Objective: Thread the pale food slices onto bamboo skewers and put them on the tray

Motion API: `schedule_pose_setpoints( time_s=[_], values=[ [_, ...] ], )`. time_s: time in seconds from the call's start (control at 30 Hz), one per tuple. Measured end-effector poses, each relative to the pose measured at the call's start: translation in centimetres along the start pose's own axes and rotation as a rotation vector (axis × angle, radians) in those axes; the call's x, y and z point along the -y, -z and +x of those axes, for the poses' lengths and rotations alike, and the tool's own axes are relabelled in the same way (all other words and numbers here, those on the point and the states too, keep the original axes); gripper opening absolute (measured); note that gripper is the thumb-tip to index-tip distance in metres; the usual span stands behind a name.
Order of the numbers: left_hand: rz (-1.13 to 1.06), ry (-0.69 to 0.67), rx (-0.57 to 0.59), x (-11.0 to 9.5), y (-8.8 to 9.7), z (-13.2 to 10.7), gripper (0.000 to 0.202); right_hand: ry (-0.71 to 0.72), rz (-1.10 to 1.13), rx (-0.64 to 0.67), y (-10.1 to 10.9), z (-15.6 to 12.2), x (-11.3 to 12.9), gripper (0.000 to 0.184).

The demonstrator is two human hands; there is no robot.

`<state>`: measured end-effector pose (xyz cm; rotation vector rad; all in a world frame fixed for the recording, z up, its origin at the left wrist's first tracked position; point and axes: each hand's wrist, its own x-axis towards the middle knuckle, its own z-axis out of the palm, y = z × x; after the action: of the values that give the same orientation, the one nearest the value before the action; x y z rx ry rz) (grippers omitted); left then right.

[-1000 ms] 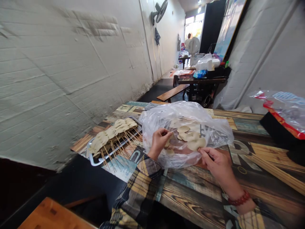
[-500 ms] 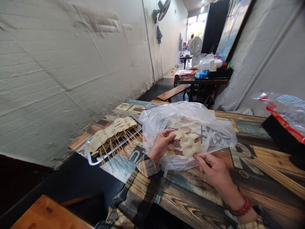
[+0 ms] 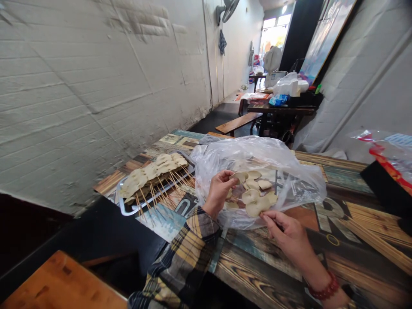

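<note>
My left hand [image 3: 220, 191] pinches a thin, round beige slice [image 3: 240, 176] over the mouth of a clear plastic bag [image 3: 296, 182]. My right hand [image 3: 286, 231] has thumb and forefinger closed at the lower edge of two or more overlapping slices [image 3: 256, 206], apparently on the end of a skewer that is mostly hidden. More loose slices [image 3: 264, 184] lie in the bag behind them. Left of the bag, a metal tray [image 3: 125, 209] bears a pile of skewered slices [image 3: 149, 174], with their bare sticks pointing toward me.
Bare wooden skewers [image 3: 376, 238] lie on the wood-patterned table [image 3: 254, 257] at right, near a black box [image 3: 383, 184] with red-edged plastic packaging. A wooden stool [image 3: 61, 283] stands at lower left. Farther off are a bench [image 3: 238, 123], a laden table and a fan [image 3: 272, 59].
The left hand's slice has come slightly away from the slices at my right hand, and more loose slices show between them. The whole view has shifted a little.
</note>
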<state>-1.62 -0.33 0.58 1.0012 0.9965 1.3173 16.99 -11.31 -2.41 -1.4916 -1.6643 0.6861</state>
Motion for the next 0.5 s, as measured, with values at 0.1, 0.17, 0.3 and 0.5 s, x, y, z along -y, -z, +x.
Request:
schedule_pose_setpoints(
  time_s=[0.1, 0.17, 0.3, 0.5],
  values=[
    [-0.002, -0.006, 0.004, -0.06, -0.05, -0.04, 0.026, 0.005, 0.0, 0.0, -0.04, 0.0, -0.05, 0.039],
    [-0.006, -0.015, 0.0, -0.09, -0.07, -0.07, 0.027, 0.003, -0.007, 0.0, -0.05, 0.0, -0.14, 0.039],
    [-0.009, -0.033, 0.005, -0.06, -0.03, -0.05, 0.026, 0.005, -0.02, 0.0, 0.0, -0.01, -0.22, 0.039],
    [-0.02, -0.059, -0.003, 0.25, 0.12, 0.11, 0.023, 0.008, -0.022, 0.019, 0.01, 0.05, 0.06, 0.04]
  ],
)
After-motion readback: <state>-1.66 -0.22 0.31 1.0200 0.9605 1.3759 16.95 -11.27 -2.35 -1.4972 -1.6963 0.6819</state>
